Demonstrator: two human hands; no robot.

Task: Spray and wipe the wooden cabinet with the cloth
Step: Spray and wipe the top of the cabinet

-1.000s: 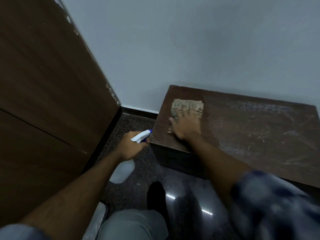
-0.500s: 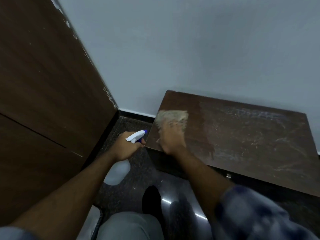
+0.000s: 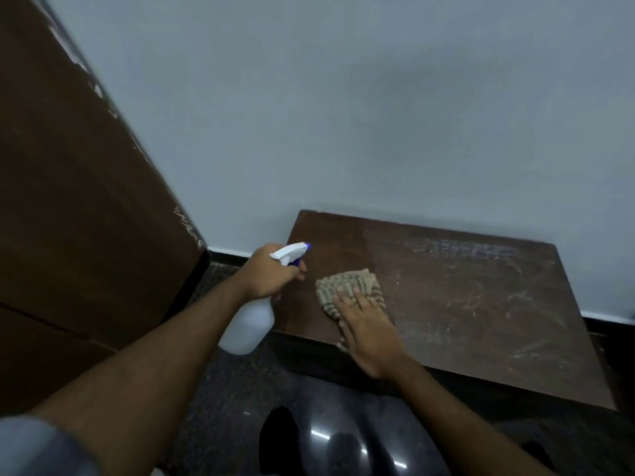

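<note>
A low dark wooden cabinet (image 3: 481,304) stands against the wall, its top streaked with whitish smears on the right and looking cleaner at the left. My right hand (image 3: 369,329) lies flat on a beige striped cloth (image 3: 347,286), pressing it onto the cabinet top near the front left. My left hand (image 3: 271,273) grips the neck of a white spray bottle (image 3: 249,321) with a white and blue nozzle, held just off the cabinet's left front corner, nozzle pointing right over the top.
A tall brown wooden panel (image 3: 86,201) fills the left side. A pale wall (image 3: 378,115) with a dark skirting rises behind the cabinet. Dark glossy stone floor (image 3: 240,407) lies below, with my knees at the bottom edge.
My right hand has slid the cloth from the cabinet's left edge toward the right and nearer the front. The left hand with the bottle has risen closer to the cabinet corner.
</note>
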